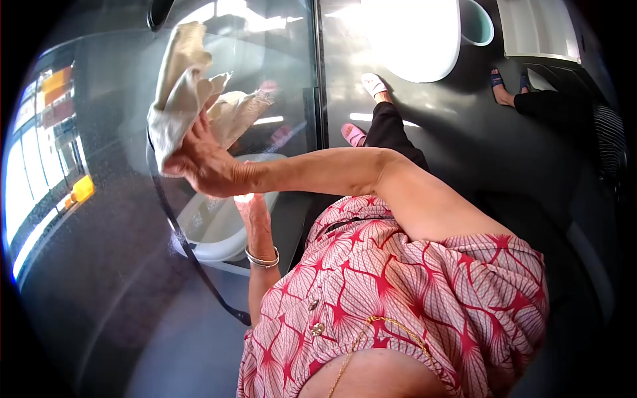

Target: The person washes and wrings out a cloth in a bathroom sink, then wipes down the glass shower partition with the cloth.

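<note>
My right hand (207, 158) reaches across my body to the left and holds a crumpled off-white cloth (174, 106) at a large glass panel (99, 265). The cloth hangs up past my fingers and partly covers them. A paler image of it shows in the glass beside it. My left hand (255, 215), with a silver bangle (263, 260) at the wrist, is below my right forearm, close to the glass. Its fingers are mostly hidden by that forearm and bright glare, so their grip cannot be made out.
A white basin (222, 249) shows at the glass, with a dark strip (176, 229) curving across it. At the top are a white tub (424, 40) and a pale green bucket (476, 23). Another person's dark-trousered leg (551, 105) is at the right.
</note>
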The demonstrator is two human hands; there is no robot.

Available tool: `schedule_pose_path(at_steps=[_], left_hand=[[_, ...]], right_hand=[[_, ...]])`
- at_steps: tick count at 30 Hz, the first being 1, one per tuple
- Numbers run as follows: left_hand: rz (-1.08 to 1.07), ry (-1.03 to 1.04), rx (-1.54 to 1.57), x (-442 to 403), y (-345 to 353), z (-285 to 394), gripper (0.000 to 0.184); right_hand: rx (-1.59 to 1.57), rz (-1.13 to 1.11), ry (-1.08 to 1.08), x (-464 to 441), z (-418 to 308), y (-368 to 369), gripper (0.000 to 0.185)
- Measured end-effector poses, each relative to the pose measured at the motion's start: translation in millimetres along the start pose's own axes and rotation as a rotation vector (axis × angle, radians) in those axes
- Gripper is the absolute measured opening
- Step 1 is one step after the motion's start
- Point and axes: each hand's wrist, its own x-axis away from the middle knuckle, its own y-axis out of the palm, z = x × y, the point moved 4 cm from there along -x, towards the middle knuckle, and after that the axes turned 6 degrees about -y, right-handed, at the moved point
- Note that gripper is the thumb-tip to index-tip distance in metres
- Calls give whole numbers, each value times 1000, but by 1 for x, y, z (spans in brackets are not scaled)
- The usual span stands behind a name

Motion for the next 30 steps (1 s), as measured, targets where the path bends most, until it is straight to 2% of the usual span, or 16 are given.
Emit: schedule_pose_path(at_steps=[1,2,3,4,5,6,8,10,14,17,20,21,23,25,26,30], left_hand=[[-11,-1,-5,-2,2,1,53],[-32,50,-12,3,2,2,48],[-42,49,-17,6,2,0,48],[-17,-15,6,7,0,-6,45],[9,-79,28,9,-3,-14,42],[30,-100,143,0,-20,-33,37],[25,-247,18,-4,-24,-31,31],[49,-255,83,-1,-8,-11,30],[74,-271,85,-15,8,-8,28],[26,-295,66,-32,19,-16,29],[-5,-306,107,-18,3,-37,27],[-24,-333,113,-7,1,-47,27],[-17,-362,122,14,-8,-67,26],[-26,-496,92,19,-10,-96,25],[14,-547,46,25,-20,-113,23],[54,-641,68,29,-38,-148,22]], right_hand=[[-14,-17,-13,2,-5,4,56],[75,-202,-2,9,-7,9,58],[164,-176,-4,13,-7,12,56],[-418,-131,113,21,5,20,55],[-607,-117,154,30,17,21,52],[-517,-150,150,33,33,19,48],[-328,-164,206,45,84,11,42],[-283,-51,384,67,153,-3,37],[-292,447,877,124,297,-71,31],[-428,580,1016,155,337,-123,31],[-516,451,1197,150,252,-136,24],[-768,538,1210,148,222,-141,28],[-1058,333,1132,147,154,-161,39],[-1154,283,1096,135,97,-177,44],[-1263,366,1151,150,102,-177,45],[-1148,390,1228,161,81,-178,51]])
